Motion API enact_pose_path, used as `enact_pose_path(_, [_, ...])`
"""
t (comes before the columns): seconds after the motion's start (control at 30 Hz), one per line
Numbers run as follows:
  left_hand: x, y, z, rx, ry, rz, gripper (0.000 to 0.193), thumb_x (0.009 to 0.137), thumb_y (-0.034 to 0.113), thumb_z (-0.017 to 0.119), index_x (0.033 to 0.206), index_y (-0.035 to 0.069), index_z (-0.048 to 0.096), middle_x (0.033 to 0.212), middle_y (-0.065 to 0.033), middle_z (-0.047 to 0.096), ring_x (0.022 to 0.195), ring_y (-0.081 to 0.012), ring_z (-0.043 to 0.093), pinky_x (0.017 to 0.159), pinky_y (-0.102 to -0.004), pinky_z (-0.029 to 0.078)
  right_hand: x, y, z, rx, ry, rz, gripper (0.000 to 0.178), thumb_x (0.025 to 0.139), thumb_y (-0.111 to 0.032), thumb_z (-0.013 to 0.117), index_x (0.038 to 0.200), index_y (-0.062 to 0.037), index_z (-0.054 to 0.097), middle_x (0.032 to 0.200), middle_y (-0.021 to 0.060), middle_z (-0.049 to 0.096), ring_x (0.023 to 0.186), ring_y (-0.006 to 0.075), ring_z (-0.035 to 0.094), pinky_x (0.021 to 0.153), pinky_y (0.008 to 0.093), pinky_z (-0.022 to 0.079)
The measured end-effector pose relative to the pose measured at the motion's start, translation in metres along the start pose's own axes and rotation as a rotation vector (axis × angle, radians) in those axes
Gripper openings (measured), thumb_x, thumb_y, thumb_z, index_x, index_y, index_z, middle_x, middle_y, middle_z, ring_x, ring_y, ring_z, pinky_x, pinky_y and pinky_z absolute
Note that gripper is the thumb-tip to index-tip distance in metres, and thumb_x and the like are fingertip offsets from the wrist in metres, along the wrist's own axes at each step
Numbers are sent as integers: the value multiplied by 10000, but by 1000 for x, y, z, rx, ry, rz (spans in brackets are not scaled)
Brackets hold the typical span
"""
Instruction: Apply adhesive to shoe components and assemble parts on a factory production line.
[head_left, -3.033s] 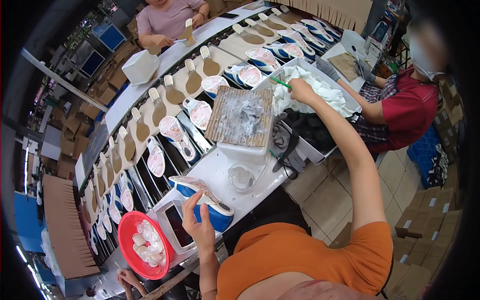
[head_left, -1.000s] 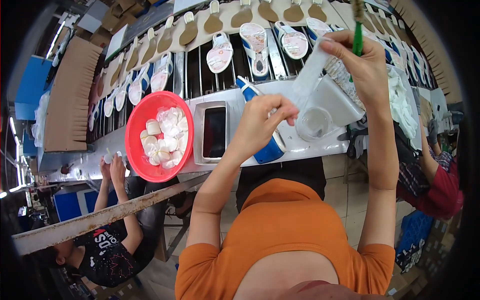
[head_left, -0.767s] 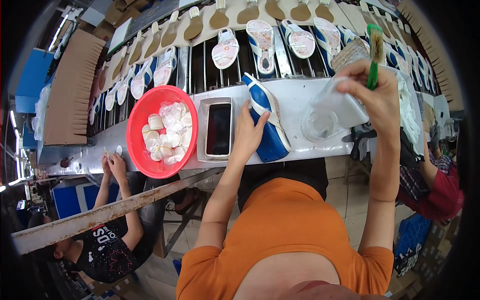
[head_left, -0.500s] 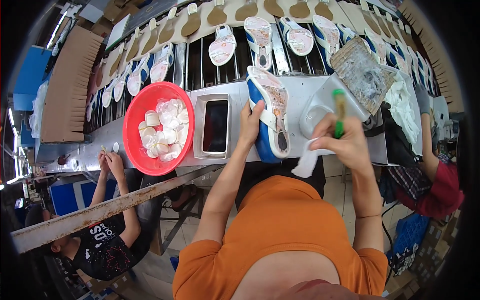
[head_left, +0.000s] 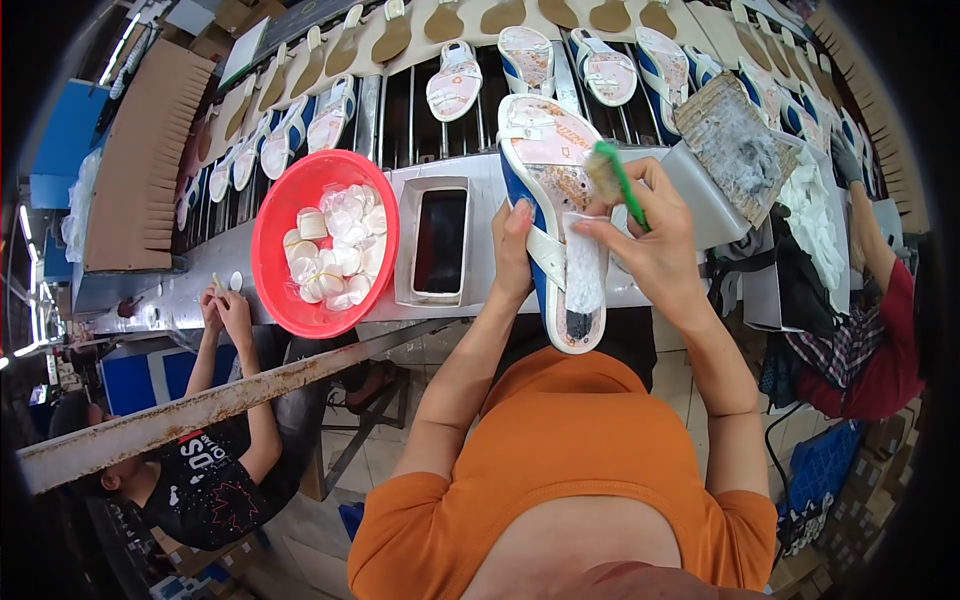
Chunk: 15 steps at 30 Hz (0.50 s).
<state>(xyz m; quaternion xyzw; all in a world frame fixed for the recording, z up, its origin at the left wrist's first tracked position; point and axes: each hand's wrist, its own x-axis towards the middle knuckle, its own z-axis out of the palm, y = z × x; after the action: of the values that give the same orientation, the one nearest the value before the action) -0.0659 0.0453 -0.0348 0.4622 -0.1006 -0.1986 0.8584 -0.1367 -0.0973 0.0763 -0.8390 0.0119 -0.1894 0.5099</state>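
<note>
My left hand [head_left: 513,248] grips the side of a blue and white wedge sandal [head_left: 545,150], its insole turned up and its heel end toward me. Over the sandal's right side, my right hand [head_left: 658,245] is closed on a green-handled brush [head_left: 625,185], bristles pointing up and left. That same hand pinches the top of a white padding strip [head_left: 583,272] with thumb and fingertips. The strip lies lengthwise along the heel half of the insole. Above its lower end, the dark patch at the heel stays visible.
Left of the sandal stand a white rectangular tray [head_left: 404,240] with a dark middle and a red basin [head_left: 268,250] of white round pieces. Sandals line a roller conveyor [head_left: 405,135] beyond. A glue-smeared board [head_left: 735,140] is at right. Co-workers sit on both sides; a rusty bar [head_left: 230,405] crosses lower left.
My right hand has moved left and brought the white strip from beside the sandal onto its insole. The brush has swung to tilt left. The sandal has turned more face-up.
</note>
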Motion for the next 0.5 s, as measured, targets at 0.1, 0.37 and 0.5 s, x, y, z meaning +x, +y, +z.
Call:
enact_pose_path(0.1, [0,-2,-1,-12,-5,-3,581,920,446,451,1208,-56,505,1078,-142,617,913,-190,622,807,-301,493,5,-7,3,-199,127,-62,228,721,-117,789,897,-20,680,878,22,546,625,107,473,522,236,374])
enact_pose_path(0.37, [10,4,-20,-58,30,-31,560,938,446,436,1181,-52,521,1051,-140,623,887,-174,631,792,-300,501,-13,2,-28,-448,-43,-245,233,794,-77,687,1027,-94,689,836,29,581,728,158,548,546,291,435])
enact_pose_path(0.5, [15,10,-20,-19,60,-27,541,945,429,453,1200,-45,509,1078,-137,611,922,-169,615,821,-291,486,-40,12,-24,-727,-299,-350,187,762,-144,709,945,-113,689,779,2,570,731,193,562,552,316,472])
